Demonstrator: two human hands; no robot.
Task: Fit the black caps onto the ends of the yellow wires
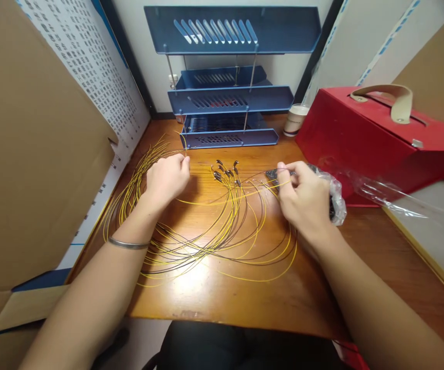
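My left hand is closed in a pinch on a thin yellow wire, with the wire's free end rising above the thumb. On the other side, my right hand pinches thin yellow and dark wires between thumb and fingertips. Between the hands a bundle of yellow and dark wires curves across the wooden table. Small black tips cluster at the bundle's near-centre ends. More loose wire ends fan out at the left. Partly behind my right hand lies a clear plastic bag with dark contents I cannot make out.
A blue tiered tray rack stands at the back. Right of it are a paper cup and a red box with a beige handle. Cardboard walls the left side. The wooden table's front edge lies close to my lap.
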